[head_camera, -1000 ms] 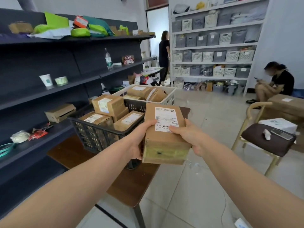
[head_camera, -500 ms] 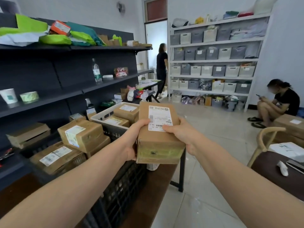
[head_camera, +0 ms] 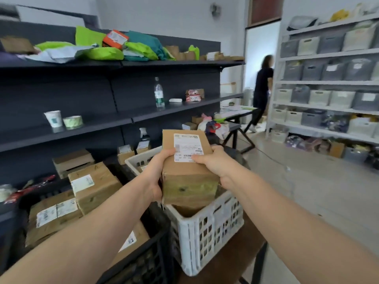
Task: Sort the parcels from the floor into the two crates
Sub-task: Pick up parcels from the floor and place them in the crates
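Note:
I hold a brown cardboard parcel with a white shipping label on top, right over the white crate. My left hand grips its left side, thumb on the top edge. My right hand grips its right side, thumb on the label. The white crate stands on a brown table and has parcels inside, mostly hidden by the one I hold. To its left stands the black crate, piled with labelled brown parcels.
Dark shelving runs along the left with a bottle, cups, tape and green mailers. White shelves of bins line the far right wall. A person stands by the doorway near a folding table. Tiled floor lies to the right.
I have moved closer to the crates and turned left. The parcel, held in both hands throughout, is now over the white crate instead of in front of the black one.

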`<state>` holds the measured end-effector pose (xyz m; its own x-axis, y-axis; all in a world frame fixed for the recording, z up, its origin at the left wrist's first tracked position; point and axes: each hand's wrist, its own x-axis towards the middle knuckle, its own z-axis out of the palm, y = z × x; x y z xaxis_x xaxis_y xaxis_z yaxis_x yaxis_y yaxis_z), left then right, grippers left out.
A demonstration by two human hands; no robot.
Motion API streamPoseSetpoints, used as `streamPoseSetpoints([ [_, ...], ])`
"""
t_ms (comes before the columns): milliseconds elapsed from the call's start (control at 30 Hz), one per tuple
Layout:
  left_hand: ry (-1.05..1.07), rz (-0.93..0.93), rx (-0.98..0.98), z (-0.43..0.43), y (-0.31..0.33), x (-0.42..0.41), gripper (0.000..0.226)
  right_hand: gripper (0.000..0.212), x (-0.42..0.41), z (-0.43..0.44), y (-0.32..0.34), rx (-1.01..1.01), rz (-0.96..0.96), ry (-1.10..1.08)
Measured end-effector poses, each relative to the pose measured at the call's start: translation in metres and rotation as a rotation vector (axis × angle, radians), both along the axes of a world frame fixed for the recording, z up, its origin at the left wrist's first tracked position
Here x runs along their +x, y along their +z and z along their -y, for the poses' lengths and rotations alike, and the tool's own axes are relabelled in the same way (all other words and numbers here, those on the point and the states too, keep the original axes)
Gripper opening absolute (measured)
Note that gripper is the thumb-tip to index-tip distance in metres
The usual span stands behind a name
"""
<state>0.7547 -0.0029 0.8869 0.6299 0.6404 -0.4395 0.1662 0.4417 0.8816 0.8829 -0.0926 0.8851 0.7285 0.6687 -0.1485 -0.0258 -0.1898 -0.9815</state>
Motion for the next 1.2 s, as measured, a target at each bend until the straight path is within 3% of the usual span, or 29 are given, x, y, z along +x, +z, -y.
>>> streamPoseSetpoints([
  [333,0.347,-0.039,0.008,-0.051,0.005,0.040,0.055,0.040,0.062,-0.086,0.010,-0.015,-0.028,0.358],
  [633,0.433,-0.045,0.036,-0.153,0.004,0.074,0.054,0.060,0.102,-0.180,0.020,0.020,0.013,0.469],
  [733,0.554,-0.016,0.102,-0.179,-0.008,0.091,0.034,0.063,0.117,-0.212,0.002,0.012,0.046,0.504],
  [800,0.614,-0.093,0.190,-0.185,-0.021,0.104,0.030,0.054,0.121,-0.230,-0.017,-0.082,0.148,0.546],
  [967,0.225,-0.462,0.496,-0.175,-0.068,0.126,0.051,0.046,0.121,-0.251,-0.055,-0.307,0.462,0.767],
  [1033,0.260,-0.535,0.579,-0.173,-0.074,0.125,0.054,0.046,0.127,-0.249,-0.058,-0.263,0.491,0.802],
  [1200,0.355,-0.612,0.532,-0.174,-0.071,0.124,0.056,0.045,0.155,-0.238,-0.064,-0.078,0.425,0.727],
])
